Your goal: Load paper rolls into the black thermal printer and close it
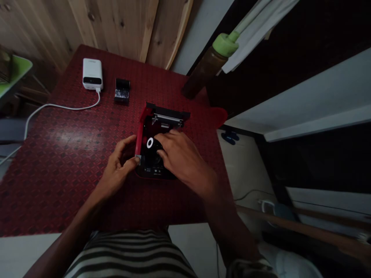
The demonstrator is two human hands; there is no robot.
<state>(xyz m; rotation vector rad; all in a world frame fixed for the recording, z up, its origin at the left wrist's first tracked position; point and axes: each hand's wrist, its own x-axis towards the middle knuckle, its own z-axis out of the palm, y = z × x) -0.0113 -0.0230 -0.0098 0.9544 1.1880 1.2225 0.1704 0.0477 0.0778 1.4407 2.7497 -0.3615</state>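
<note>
A small red-and-black machine (139, 139) sits on the table with its black lid (171, 113) raised at the far side. Inside its dark compartment a white ring (150, 143) shows. My left hand (118, 162) grips the machine's left side, with the thumb on the near left corner and the fingers along the outer wall. From the right, my right hand (181, 156) reaches into the compartment, its thumb and fingers bent around a dark part beside the ring. What they hold is too dark to make out. Small printed marks line the near edge.
A white power bank (92, 71) with a plugged-in white cable (72, 108) lies at the far left. Near it is a small black piece with a shiny strip (122, 92). A green-capped brown bottle (205, 67) stands at the far right of the red patterned table (72, 162).
</note>
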